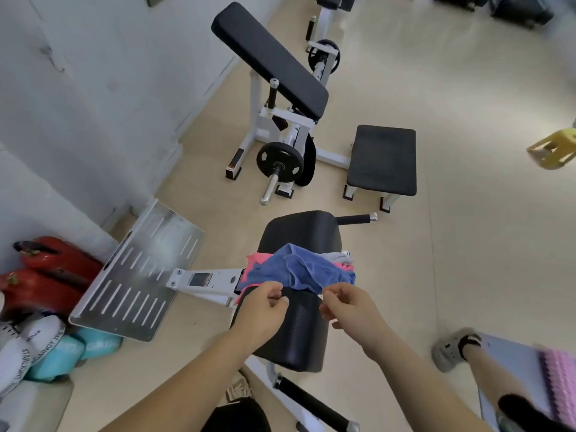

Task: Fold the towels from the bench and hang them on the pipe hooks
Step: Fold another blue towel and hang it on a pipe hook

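A crumpled blue towel [307, 269] lies on top of a pink towel [257, 260] and a grey-white one [339, 257] on the black padded bench [300, 232] in front of me. My left hand [265, 302] pinches the near left edge of the pile, where blue and pink cloth meet. My right hand [346, 302] pinches the near right edge of the blue towel. Both hands hover over the bench's lower pad [299, 332]. No pipe hooks are in view.
A metal footplate [137, 272] stands at the left, with red bags [53, 272] and teal and white bags [46, 347] by the wall. A preacher-curl machine [271, 60] with a weight plate [280, 163] and a flat seat [383, 159] stand ahead. Another person's foot [452, 349] is at the right.
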`<state>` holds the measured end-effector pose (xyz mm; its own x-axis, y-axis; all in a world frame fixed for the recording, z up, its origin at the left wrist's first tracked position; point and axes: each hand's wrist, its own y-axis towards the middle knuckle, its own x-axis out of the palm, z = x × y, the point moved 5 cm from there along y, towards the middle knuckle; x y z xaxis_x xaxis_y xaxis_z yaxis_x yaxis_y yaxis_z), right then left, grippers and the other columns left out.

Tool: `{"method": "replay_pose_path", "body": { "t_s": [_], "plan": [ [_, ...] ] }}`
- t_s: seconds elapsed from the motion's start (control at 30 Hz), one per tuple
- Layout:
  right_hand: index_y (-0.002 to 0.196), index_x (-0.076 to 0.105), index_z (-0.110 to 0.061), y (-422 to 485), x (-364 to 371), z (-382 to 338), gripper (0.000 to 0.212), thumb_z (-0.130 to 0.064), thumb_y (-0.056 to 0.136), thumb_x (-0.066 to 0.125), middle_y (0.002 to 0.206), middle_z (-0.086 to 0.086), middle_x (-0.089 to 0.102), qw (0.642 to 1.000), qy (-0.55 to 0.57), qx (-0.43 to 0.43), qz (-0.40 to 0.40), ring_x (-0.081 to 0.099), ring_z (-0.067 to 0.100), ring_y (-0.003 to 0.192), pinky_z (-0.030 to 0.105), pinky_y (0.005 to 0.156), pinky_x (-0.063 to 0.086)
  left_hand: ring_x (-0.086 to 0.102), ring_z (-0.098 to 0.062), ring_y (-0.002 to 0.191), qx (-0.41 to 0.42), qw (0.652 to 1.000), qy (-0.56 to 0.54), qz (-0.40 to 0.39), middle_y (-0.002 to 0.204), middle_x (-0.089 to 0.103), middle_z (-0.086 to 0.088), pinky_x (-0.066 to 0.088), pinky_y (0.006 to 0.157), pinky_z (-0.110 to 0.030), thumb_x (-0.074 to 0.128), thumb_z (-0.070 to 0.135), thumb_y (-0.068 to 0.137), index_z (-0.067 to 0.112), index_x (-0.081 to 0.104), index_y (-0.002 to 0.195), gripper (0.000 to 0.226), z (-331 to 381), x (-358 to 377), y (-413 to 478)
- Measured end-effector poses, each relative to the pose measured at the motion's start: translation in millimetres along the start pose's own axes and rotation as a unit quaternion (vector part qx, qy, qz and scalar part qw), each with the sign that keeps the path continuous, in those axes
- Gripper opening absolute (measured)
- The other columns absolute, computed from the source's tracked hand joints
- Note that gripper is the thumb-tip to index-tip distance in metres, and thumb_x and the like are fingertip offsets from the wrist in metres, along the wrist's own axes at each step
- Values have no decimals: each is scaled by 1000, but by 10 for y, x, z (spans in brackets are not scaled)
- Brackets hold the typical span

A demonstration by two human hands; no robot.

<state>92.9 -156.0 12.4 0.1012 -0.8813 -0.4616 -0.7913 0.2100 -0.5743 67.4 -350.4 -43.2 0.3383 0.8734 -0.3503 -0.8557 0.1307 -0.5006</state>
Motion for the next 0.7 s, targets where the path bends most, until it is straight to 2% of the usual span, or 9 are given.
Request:
{"method": "replay_pose_path", "body": {
  "t_s": [0.1, 0.2, 0.27, 0.37, 0.43, 0.5, 0.57, 0.63, 0.7],
  "plan": [
    [100, 66, -20, 339, -28, -68, 15, -26, 101, 53, 95, 6, 72, 999, -35, -10, 8, 69, 21, 86, 27, 74, 55, 56, -9, 104, 11, 999, 40, -5, 111, 54, 12, 43, 89, -24, 55, 25, 102, 31, 53, 118, 18, 110, 11, 477],
    [101, 66, -17, 576, -71, -65, 16, -23, 100, 51, 84, -2, 66, 998, -68, -4, 12, 57, 10, 72, 19, 66, 47, 56, -20, 125, 25, 995, 93, 1, 133, 58, -1, 43, 101, -29, 56, 22, 100, 20, 52, 142, 42, 224, 52, 906],
    [99, 66, -16, 682, -109, -44, 16, -23, 100, 51, 79, -6, 62, 997, -78, 3, 11, 54, 8, 70, 18, 65, 45, 49, -23, 136, 44, 990, 135, -3, 149, 51, -5, 39, 109, -29, 58, 19, 99, 16, 50, 146, 47, 287, 107, 1112],
    [91, 66, -11, 813, -161, -16, 20, -20, 100, 51, 74, -3, 59, 997, -73, 11, 3, 50, 11, 68, 19, 63, 44, 46, -23, 140, 44, 985, 164, -14, 154, 47, -6, 37, 112, -29, 58, 18, 99, 16, 47, 149, 51, 286, 180, 1324],
    [84, 64, -12, 903, -183, 14, 22, -20, 100, 51, 70, -5, 55, 997, -76, 12, -9, 47, 10, 65, 17, 60, 42, 51, -25, 136, 22, 985, 171, -21, 149, 53, -7, 40, 110, -31, 58, 17, 99, 16, 49, 147, 49, 231, 237, 1423],
    [86, 63, -7, 998, -197, 65, 22, -20, 99, 51, 69, -2, 54, 997, -80, 10, -20, 46, 11, 66, 23, 63, 43, 61, -27, 119, -6, 985, 172, -32, 127, 65, -8, 48, 99, -34, 58, 17, 99, 18, 59, 135, 36, 173, 306, 1489],
    [89, 63, -3, 1100, -226, 152, 23, -20, 98, 51, 72, 7, 56, 996, -86, 4, -33, 47, 12, 68, 28, 66, 43, 65, -25, 101, -27, 985, 168, -34, 104, 67, -4, 55, 90, -36, 58, 18, 100, 20, 64, 118, 19, 148, 367, 1511],
    [92, 64, 0, 1208, -273, 245, 24, -19, 98, 52, 80, 20, 61, 994, -98, 1, -55, 47, 14, 69, 29, 65, 43, 67, -24, 97, -35, 985, 171, -18, 101, 71, -4, 58, 90, -37, 58, 18, 100, 20, 69, 111, 16, 157, 412, 1506],
    [98, 67, -2, 1330, -333, 324, 23, -19, 99, 52, 92, 24, 65, 990, -111, -6, -82, 48, 14, 69, 25, 63, 43, 68, -20, 94, -33, 986, 162, 10, 101, 74, -2, 59, 88, -37, 58, 16, 99, 18, 74, 107, 18, 198, 453, 1443]
  ]
}}
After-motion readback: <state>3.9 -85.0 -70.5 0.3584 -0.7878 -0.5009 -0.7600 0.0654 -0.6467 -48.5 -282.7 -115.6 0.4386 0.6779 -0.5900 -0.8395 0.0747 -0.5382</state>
